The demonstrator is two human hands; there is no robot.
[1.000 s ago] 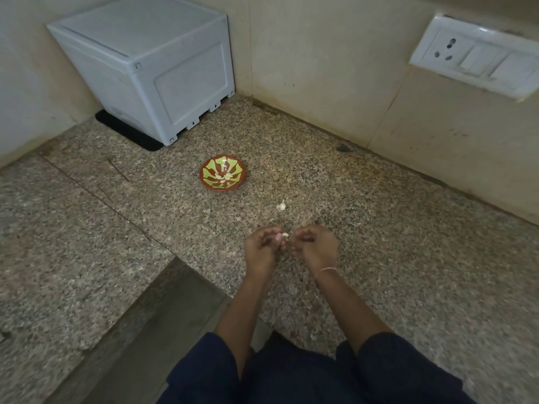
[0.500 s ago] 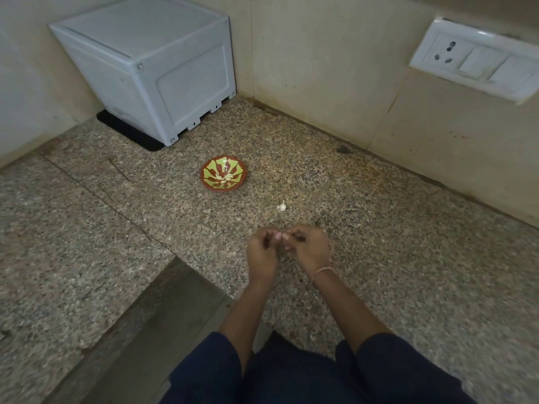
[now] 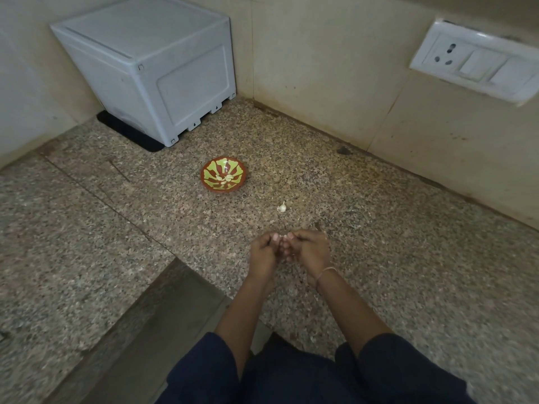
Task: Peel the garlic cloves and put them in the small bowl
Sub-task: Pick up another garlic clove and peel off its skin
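A small red bowl with a green pattern (image 3: 210, 170) stands on the speckled granite counter and holds several peeled garlic cloves (image 3: 225, 179). One unpeeled white clove (image 3: 281, 207) lies on the counter to the bowl's right. Nearer to me, my left hand (image 3: 264, 253) and my right hand (image 3: 309, 250) are pressed together, fingers curled. Between their fingertips they pinch a small pale garlic clove (image 3: 282, 236), mostly hidden by the fingers.
A grey plastic box (image 3: 151, 68) on a black mat fills the back left corner. Tiled walls run behind the counter, with a white socket and switch plate (image 3: 478, 65) at the right. The counter's front edge steps down at the lower left (image 3: 163, 290).
My two hands have drawn closer together around the clove, and the fingers have shifted slightly. The bowl and the loose clove have not moved.
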